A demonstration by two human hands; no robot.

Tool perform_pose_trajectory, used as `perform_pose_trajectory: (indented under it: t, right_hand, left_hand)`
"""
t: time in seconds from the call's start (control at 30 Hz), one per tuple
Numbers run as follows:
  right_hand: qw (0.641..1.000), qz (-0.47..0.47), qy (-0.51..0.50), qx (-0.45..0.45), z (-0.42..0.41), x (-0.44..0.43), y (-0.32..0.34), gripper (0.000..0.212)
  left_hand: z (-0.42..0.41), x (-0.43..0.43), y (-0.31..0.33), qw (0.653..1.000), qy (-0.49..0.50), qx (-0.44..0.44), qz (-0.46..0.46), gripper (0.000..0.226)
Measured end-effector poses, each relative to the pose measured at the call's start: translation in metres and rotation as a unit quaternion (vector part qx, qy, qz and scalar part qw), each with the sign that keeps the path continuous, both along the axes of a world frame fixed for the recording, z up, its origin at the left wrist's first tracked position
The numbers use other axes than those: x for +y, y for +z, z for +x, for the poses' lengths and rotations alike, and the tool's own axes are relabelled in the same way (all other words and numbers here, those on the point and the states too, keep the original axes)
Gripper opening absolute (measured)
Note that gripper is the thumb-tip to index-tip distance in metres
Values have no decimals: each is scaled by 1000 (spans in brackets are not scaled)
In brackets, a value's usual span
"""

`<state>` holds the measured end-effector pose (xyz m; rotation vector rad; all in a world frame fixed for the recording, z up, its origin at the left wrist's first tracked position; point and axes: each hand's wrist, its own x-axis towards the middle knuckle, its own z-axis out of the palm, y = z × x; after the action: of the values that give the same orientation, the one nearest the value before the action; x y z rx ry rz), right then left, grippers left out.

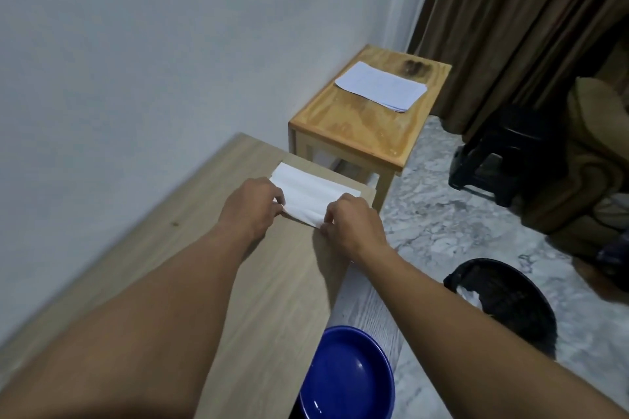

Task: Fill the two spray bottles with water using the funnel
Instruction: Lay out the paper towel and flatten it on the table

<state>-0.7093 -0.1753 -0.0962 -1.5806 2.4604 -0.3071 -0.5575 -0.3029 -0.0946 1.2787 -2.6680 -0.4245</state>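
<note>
While on table, white paper lengthwise between left hand and right hand

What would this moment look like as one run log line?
left hand: pinches white paper | right hand: pinches white paper | white paper: lying on table | spray bottles, funnel: not in view

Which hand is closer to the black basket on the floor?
Right. The right hand pinches the paper's right corner by the table edge nearest the basket; the left hand holds the paper's other end, farther away.
</note>
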Motion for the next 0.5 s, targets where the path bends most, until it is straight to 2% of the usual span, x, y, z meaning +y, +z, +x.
perform_pose_trajectory:
  t: [0.23, 0.5]
  right_hand:
    - [996, -56, -37, -52, -6, 1, 16, 15]
    - [992, -111, -41, -47, -6, 0, 45, 20]
  left_hand:
    - [-6, -8, 9, 998, 12, 55, 16, 10]
    - [-9, -10, 29, 990, 46, 137, 6, 14]
